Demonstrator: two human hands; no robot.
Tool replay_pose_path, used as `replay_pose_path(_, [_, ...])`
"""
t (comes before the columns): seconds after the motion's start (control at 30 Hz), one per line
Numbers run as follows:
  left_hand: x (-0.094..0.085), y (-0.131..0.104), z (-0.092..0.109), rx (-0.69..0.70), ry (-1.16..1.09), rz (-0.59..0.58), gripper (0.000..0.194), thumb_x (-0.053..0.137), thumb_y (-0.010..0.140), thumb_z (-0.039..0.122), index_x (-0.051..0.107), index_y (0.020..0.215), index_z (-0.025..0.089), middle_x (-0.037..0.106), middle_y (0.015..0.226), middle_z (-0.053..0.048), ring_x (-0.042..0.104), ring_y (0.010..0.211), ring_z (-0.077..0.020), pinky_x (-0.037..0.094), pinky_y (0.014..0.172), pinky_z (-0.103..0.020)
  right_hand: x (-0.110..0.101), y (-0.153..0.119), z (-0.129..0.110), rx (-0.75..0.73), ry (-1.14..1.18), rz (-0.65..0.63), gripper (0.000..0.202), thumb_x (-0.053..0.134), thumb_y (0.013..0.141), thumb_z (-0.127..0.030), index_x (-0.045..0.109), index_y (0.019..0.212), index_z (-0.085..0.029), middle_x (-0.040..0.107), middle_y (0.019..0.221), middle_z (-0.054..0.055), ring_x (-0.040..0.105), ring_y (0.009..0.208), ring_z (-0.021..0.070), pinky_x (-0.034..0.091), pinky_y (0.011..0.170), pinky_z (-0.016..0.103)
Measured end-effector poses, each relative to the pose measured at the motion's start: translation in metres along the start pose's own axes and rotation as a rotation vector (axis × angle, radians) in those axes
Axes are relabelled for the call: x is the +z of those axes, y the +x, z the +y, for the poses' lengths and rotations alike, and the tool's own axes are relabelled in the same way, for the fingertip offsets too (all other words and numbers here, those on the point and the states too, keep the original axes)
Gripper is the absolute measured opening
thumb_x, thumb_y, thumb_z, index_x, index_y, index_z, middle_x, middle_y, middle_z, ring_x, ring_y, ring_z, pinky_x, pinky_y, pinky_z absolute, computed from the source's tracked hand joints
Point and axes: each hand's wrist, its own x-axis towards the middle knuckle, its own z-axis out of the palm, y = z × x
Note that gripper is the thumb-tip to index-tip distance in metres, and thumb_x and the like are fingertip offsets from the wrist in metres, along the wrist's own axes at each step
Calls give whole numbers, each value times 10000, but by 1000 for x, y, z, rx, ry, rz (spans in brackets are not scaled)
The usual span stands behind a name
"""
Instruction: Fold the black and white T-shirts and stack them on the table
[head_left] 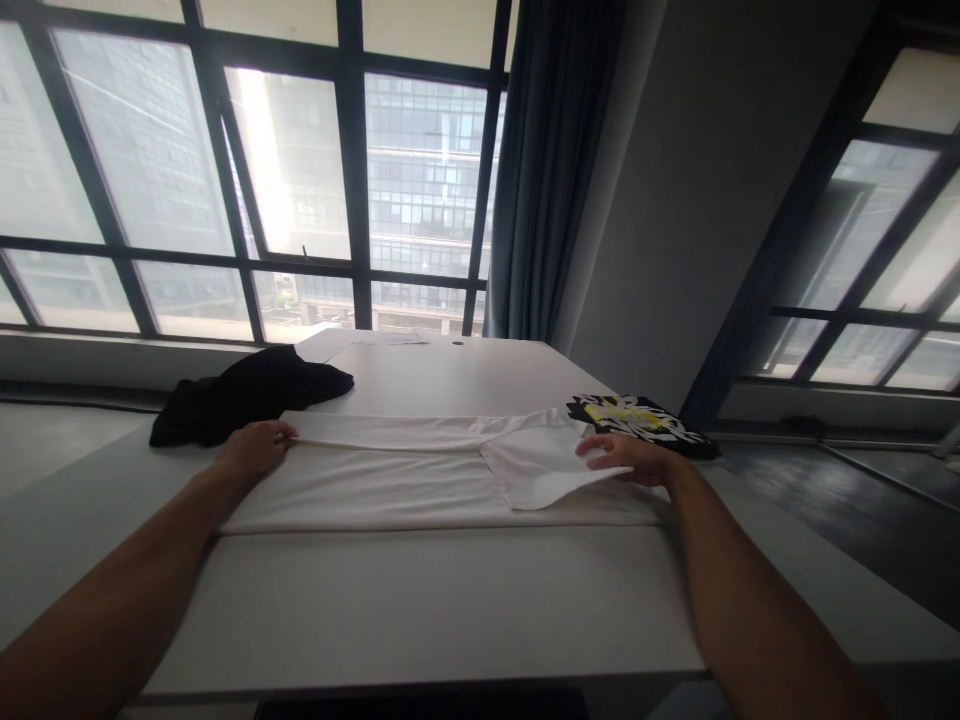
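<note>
A white T-shirt (375, 490) lies stretched sideways across the white table, its far side folded over in a long strip toward me. At its left end, my left hand (259, 447) is closed on the corner of the folded strip, fingertips pinching the cloth. My right hand (626, 460) grips the sleeve (536, 470) at the right end, with the fingers curled around the fabric. The sleeve's free edge stands slightly raised off the layer below. Part of the shirt's right end is hidden behind my right hand and forearm.
A crumpled black cloth (251, 390) lies beyond my left hand. Past my right hand is a folded black garment with a white and yellow print (637, 420). Papers (390, 339) lie at the far edge of the white table (450, 610), before windows and a dark curtain (551, 170).
</note>
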Motion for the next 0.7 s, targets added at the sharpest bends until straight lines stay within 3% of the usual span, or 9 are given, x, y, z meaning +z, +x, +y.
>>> replay_pose_path(0.1, [-2,1,-1,-11,47,-41,389,523,842,422,756,1061,200,737,1141,-143,656,1079,-382,479,923,-478,-5,-3,0,162,-246,-7,433,830,603,-347,669,977,-200,607,688,-6,506,504,92,398,468,204])
replay_pose_path(0.17, [-2,1,-1,6,50,-61,445,466,878,456,744,1102,190,727,1172,-151,652,1099,-375,466,944,-477,-8,0,-4,155,-391,98,449,770,702,-394,658,1081,-180,654,751,29,558,523,120,451,508,241])
replay_pose_path(0.3, [11,3,2,90,35,-103,615,403,901,510,593,1356,142,515,1480,-143,491,1344,-307,356,1103,-412,10,20,-16,-132,-673,501,503,621,855,-416,586,1275,-143,701,1079,134,688,878,229,529,804,327])
replay_pose_path(0.37, [19,3,5,96,51,-156,721,393,883,567,488,1450,132,391,1561,-136,351,1442,-310,283,1155,-452,29,34,-19,-283,-776,562,548,559,897,-421,529,1367,-142,608,1328,154,602,1172,258,455,1003,346])
replay_pose_path(0.43, [23,2,7,74,76,-214,778,350,880,611,403,1503,149,313,1595,-124,246,1485,-321,231,1170,-514,47,44,-20,-261,-870,466,628,521,916,-444,453,1448,-117,453,1502,161,445,1364,273,348,1123,369])
replay_pose_path(0.5, [23,2,7,43,94,-268,799,311,881,640,336,1534,180,245,1620,-104,180,1502,-324,198,1173,-553,58,45,-19,-118,-949,333,709,505,919,-487,397,1487,-74,357,1561,180,339,1437,294,277,1169,394])
replay_pose_path(0.6, [17,4,2,18,84,-324,857,341,849,691,305,1545,193,203,1630,-102,159,1505,-332,217,1169,-548,62,37,-19,-29,-991,275,790,459,918,-581,353,1515,-75,337,1569,188,317,1448,310,254,1176,401])
replay_pose_path(0.7, [11,9,-13,-2,69,-347,946,445,780,722,371,1517,133,277,1600,-161,287,1463,-358,322,1130,-468,72,29,-18,-3,-979,173,877,386,881,-729,345,1532,-142,382,1546,183,382,1408,342,288,1149,439])
